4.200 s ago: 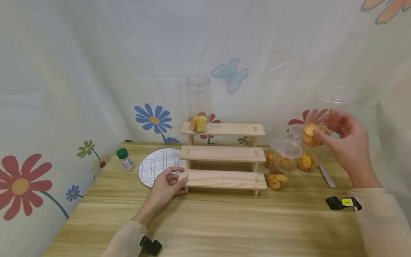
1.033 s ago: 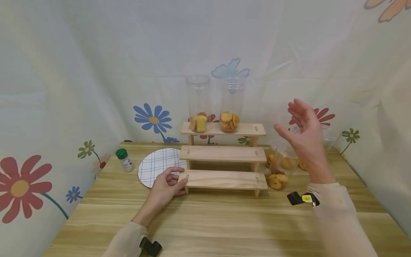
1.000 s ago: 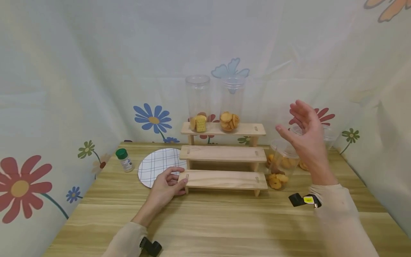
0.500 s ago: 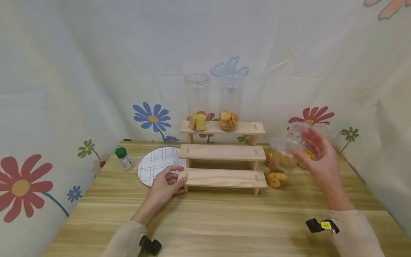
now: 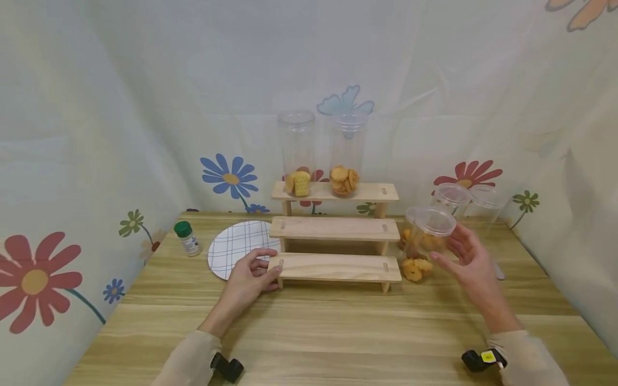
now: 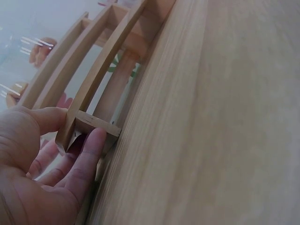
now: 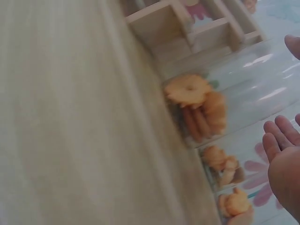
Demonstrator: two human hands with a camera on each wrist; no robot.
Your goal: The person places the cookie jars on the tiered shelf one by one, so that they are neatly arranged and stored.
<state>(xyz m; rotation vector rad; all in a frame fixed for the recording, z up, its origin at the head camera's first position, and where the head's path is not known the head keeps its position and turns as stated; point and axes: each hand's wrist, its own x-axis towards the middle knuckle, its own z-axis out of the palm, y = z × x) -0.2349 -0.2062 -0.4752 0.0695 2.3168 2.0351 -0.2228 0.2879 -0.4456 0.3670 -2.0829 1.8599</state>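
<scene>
Wood tbl [image 5: 338,338]: L grip [image 5: 248,277] pinches rack [image 5: 334,266]; R grip [image 5: 469,262] spread, empty, nr jar [image 5: 426,245].

On the counter [image 5: 338,340], a three-tier rack [image 5: 335,229] stands at centre. A biscuit jar [image 5: 296,147] sits near its top tier's 9 o'clock end, a cracker jar [image 5: 347,155] at that jar's 3 o'clock. The left fingers [image 6: 86,161] are at the bottom tier's 9 o'clock end. Beyond them lies a plate [image 5: 234,241], with a shaker [image 5: 188,241] at its 9 o'clock. At the rack's 3 o'clock stands a cookie jar [image 5: 424,246], other jars [image 5: 451,195] beyond it, around 12 to 2 o'clock. The right fingers [image 7: 271,147] are at its 3 o'clock.
</scene>
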